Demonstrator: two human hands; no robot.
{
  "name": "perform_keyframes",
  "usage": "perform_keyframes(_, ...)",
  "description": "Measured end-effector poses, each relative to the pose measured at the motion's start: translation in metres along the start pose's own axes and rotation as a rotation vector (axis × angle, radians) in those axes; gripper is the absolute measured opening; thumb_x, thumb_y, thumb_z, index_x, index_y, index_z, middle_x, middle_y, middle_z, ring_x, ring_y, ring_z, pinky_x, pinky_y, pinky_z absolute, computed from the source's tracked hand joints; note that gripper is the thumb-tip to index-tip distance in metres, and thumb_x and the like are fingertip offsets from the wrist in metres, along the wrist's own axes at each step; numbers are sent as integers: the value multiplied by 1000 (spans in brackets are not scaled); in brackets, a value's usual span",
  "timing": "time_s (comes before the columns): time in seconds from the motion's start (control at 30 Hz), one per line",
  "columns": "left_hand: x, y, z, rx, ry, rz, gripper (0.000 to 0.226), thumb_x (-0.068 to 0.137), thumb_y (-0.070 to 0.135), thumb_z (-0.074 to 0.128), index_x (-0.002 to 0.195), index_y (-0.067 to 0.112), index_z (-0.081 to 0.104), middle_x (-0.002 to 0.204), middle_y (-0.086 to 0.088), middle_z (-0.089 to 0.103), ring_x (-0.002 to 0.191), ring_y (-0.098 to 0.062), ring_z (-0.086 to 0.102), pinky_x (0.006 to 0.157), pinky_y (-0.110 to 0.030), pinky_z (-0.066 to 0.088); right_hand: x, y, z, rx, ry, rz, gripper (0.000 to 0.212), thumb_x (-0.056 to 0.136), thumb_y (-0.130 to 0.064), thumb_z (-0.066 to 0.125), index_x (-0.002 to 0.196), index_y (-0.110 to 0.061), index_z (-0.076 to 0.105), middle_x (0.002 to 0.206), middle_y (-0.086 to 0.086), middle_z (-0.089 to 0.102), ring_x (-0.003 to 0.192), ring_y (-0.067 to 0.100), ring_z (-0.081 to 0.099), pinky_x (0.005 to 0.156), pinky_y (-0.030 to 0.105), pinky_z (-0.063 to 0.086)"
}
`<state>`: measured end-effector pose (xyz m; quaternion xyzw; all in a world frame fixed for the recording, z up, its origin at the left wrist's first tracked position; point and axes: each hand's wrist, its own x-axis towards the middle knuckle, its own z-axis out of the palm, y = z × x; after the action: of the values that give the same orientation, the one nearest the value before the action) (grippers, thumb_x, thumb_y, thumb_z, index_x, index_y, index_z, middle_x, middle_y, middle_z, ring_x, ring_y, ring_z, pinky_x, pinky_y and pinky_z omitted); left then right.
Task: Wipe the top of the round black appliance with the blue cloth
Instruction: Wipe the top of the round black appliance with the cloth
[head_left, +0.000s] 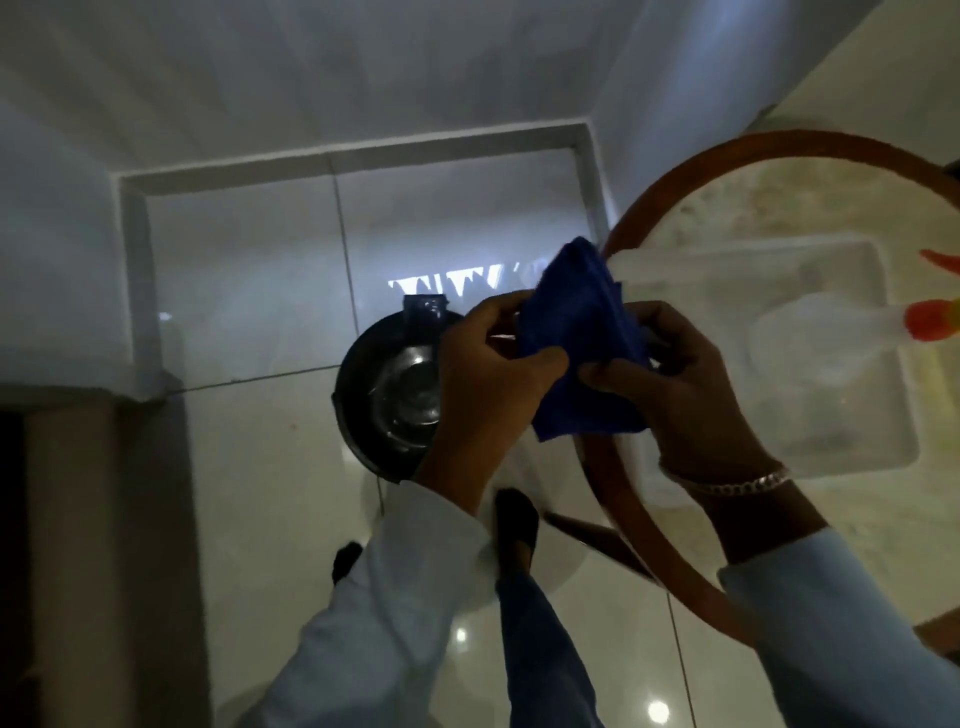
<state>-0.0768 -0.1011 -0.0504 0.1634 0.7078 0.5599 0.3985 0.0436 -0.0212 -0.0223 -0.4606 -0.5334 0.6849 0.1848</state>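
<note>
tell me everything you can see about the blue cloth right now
The blue cloth is deep blue, soft and fuzzy-looking, possibly microfibre. It is bunched and folded, not spread flat, with one corner sticking up and a loose edge hanging below. Both hands hold it in the air: the left hand pinches its left side and the right hand grips its right side. It sits between the round black appliance on the floor and the round table, touching neither as far as the view shows.
</note>
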Motion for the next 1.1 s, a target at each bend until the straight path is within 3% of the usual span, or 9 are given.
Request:
perform_keyframes(0.2,19,-70,-86,83,144,41,57,78,1,73,130,11,53,115,-8,67,92,-12,66,77,-19,56,34,73,78,-209,15,69,44,71,6,73,104,-17,55,91,5,68,76,15,69,60,28,58)
perform_keyframes(0.3,30,-121,-122,309,147,60,72,78,13,76,141,14,39,134,2,52,117,-13,54,92,-13,46,66,109,91,-448,152,-50,49,75,-4,72,120,-15,55,102,2,66,83,10,64,70,25,57)
perform_keyframes(0.4,40,-178,-148,562,-64,15,91,76,24,79,148,16,23,155,-7,30,144,-24,25,115,-42,32,93,139,97,-691,227,-332,46,81,-8,68,124,-13,54,102,-5,64,78,3,60,71,10,51)
perform_keyframes(0.5,53,-223,-160,778,-288,17,111,75,37,78,151,16,0,163,-7,-3,147,-19,-13,121,-50,7,109,176,101,-911,80,-461,46,83,-6,66,127,-13,54,111,9,68,96,24,66,86,32,54)
perform_keyframes(0.6,65,-249,-164,888,-353,83,128,68,52,78,150,14,-13,161,-7,-19,142,-17,-26,120,-45,-4,107,215,104,-1105,-192,-389,45,78,-11,71,122,-10,60,130,15,61,119,32,57,103,41,44)
perform_keyframes(0.73,81,-264,-163,1004,-377,168,144,56,68,76,147,13,-22,158,-8,-27,144,-23,-28,118,-43,-9,115,233,109,-1068,-89,-485,43,82,-33,63,121,-14,60,132,11,60,123,31,53,102,46,39)
perform_keyframes(0.9,98,-274,-170,1142,-391,212,151,46,81,68,147,17,-24,158,-5,-30,144,-23,-29,119,-48,-6,157,255,120,-1517,-346,-469,66,88,-64,39,146,-38,22,162,2,11,148,34,7,110,71,15)
perform_keyframes(0.97,98,-278,-173,1133,-395,215,151,45,83,66,147,18,-25,157,-2,-31,144,-22,-28,119,-48,-6,157,271,118,-1523,-275,-472,65,89,-64,39,147,-40,20,162,1,10,148,32,9,111,69,16)
perform_keyframes(1.1,100,-281,-173,1086,-406,225,148,46,85,63,144,24,-29,154,4,-33,144,-19,-29,119,-47,-7,123,304,118,-1280,198,-313,63,91,-58,40,146,-30,30,158,7,25,144,34,24,109,62,27)
